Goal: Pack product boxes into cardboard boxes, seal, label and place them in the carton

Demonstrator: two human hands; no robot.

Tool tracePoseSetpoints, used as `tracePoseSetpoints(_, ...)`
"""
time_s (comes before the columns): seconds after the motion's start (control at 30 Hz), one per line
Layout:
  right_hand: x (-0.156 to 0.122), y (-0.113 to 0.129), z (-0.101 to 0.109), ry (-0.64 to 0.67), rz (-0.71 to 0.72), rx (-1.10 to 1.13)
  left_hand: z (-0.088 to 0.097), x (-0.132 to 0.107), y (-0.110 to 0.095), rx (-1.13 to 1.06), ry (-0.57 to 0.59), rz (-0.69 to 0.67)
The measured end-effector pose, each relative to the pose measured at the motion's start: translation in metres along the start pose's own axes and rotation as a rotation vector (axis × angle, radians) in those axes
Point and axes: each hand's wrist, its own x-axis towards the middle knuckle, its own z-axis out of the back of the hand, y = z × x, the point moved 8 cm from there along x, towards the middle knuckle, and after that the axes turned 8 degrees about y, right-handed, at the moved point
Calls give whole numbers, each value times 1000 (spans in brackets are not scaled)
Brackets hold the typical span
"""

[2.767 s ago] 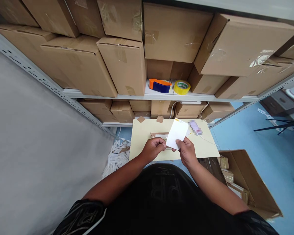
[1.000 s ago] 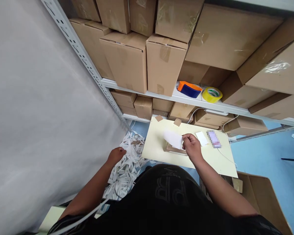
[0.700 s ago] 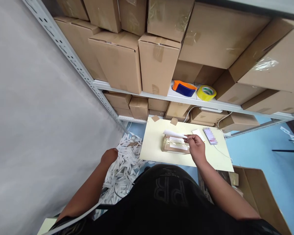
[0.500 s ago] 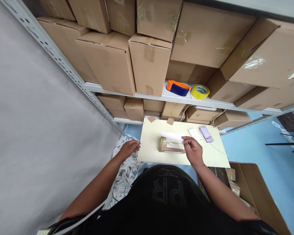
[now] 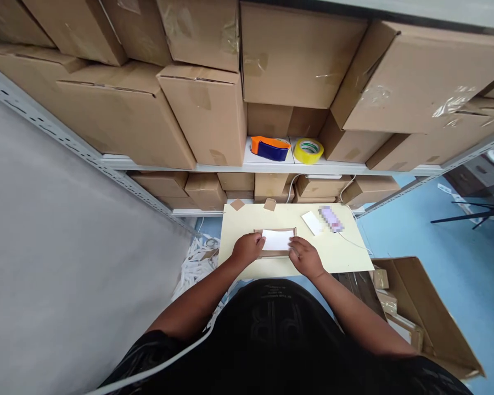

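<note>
A small brown cardboard package (image 5: 288,231) lies in the middle of the pale yellow table (image 5: 346,258), with a white label (image 5: 277,240) flat on its top. My left hand (image 5: 247,248) rests on the package's left end, fingers curled onto it. At the right end sits my right hand (image 5: 304,258), its fingers pressing down on the package and the label's edge. Both hands touch the package from the near side.
A white card (image 5: 312,222) and a blurred phone (image 5: 330,218) with a cable lie right of the package. Two cardboard scraps (image 5: 269,204) sit at the table's far edge. Shelves hold cardboard boxes, an orange-blue tape dispenser (image 5: 269,148) and yellow tape roll (image 5: 308,151). White paper strips (image 5: 193,263) litter the floor left; an open carton (image 5: 415,307) stands right.
My left hand dropped a strip onto the floor pile at the left and came back to the package. The white label held in my right hand now lies flat on the package.
</note>
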Motion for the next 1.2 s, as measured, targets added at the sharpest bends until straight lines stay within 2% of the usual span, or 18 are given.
tracePoseSetpoints(0.07, 1, -15, -16, 61, 29, -96, -12, 13, -2, 158, 25, 12)
tracePoseSetpoints(0.17, 3, -32, -34, 133, 77, -211, -27, 26, 0, 274, 55, 46)
tracePoseSetpoints(0.37, 7, -40, -51, 218, 172, -336, -50, 38, 10, 364, 92, 63)
tracePoseSetpoints(0.5, 11, -43, -52, 205, 105, -348, -51, 43, 18, 341, 56, 95)
tracePoseSetpoints(0.63, 11, -46, -49, 183, 51, -258, -40, 37, 37, 133, -61, 225)
tracePoseSetpoints(0.73, 4, -61, -35, 35, -112, -111, -38, 27, 54, -70, -103, 280)
tracePoseSetpoints(0.8, -7, -81, -29, -56, -317, 21, -48, 21, 64, -228, -29, 300)
tracePoseSetpoints(0.9, -22, -104, -42, -2, -598, 298, -70, 13, 72, -477, 144, 317)
tracePoseSetpoints(0.97, -26, -105, -53, 56, -688, 436, -76, 9, 72, -602, 186, 323)
tracePoseSetpoints(1.07, -26, -96, -50, 14, -733, 493, -66, 6, 66, -687, 156, 303)
tracePoseSetpoints(1.2, -25, -81, -33, -90, -729, 522, -35, 7, 45, -690, 119, 234)
